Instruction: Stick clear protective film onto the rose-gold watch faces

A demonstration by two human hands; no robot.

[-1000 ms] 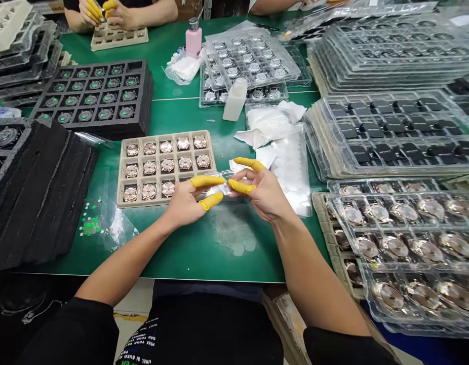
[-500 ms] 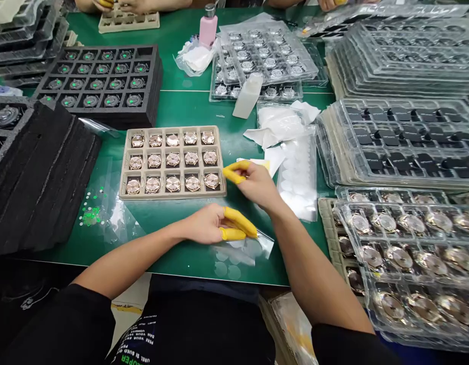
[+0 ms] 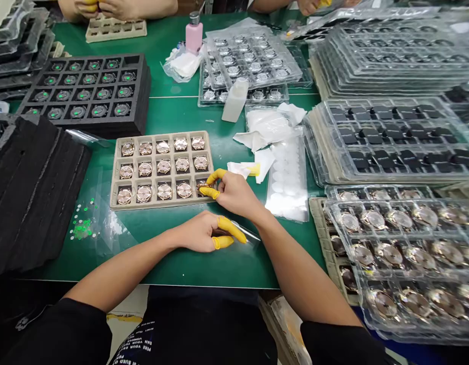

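Note:
A beige tray (image 3: 162, 209) holds rows of rose-gold watch heads, one per compartment. My right hand (image 3: 234, 193), with yellow finger cots, reaches into its near right compartment. Thumb and finger are closed around the watch head (image 3: 201, 188) there, partly covering it. Nearer my body, my left hand (image 3: 204, 232) also wears yellow cots. Its fingers are pinched on a clear plastic film (image 3: 250, 234), which sticks out to the right and is mostly hidden by the hand.
Black foam trays (image 3: 82, 111) of watches stand at left, by scattered green and white dots (image 3: 81, 229). Right are stacked clear trays (image 3: 401, 220), a sheet of round white films (image 3: 285, 177) and white wipes (image 3: 268, 126). A white bottle (image 3: 235, 101) and pink bottle (image 3: 194, 35) stand behind. Co-workers' hands (image 3: 105, 7) are opposite.
My right hand has moved left from beside the tray onto the near right watch head. My left hand has lifted the film, whose round pieces lay spread on the table before. The view has shifted slightly.

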